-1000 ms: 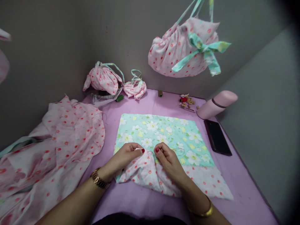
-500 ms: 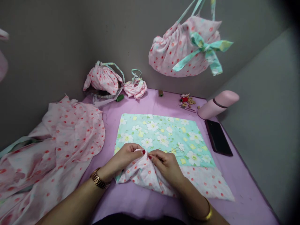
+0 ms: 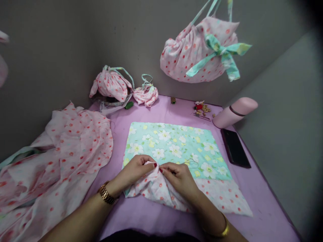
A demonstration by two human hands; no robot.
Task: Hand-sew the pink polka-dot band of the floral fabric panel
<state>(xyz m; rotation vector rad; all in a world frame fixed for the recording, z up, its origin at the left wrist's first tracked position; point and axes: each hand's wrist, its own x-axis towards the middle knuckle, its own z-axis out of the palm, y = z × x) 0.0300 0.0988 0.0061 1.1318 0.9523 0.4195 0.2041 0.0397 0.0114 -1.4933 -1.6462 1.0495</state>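
Pink dotted fabric (image 3: 161, 188) joined to a mint floral panel (image 3: 174, 137) lies in front of me, its near left part gathered up. My left hand (image 3: 138, 169) pinches a raised fold of the pink fabric between thumb and fingers. Right beside it, my right hand (image 3: 178, 176) is closed in a pinch at the same fold. It seems to hold a sewing needle, mostly hidden by the fingertips. A thin loop of thread (image 3: 193, 163) lies on the floral panel just right of that hand.
More pink dotted fabric (image 3: 80, 141) is heaped at left. Small drawstring bags (image 3: 112, 84) stand behind, near a green spool (image 3: 129, 105). A bow-tied bag (image 3: 194, 53) hangs above. At right are a pink bottle (image 3: 234, 112), a phone (image 3: 235, 148) and a red spool (image 3: 198, 107).
Both hands stay at the fold with only a tiny shift of the fingers. The fabric and the things around it look the same.
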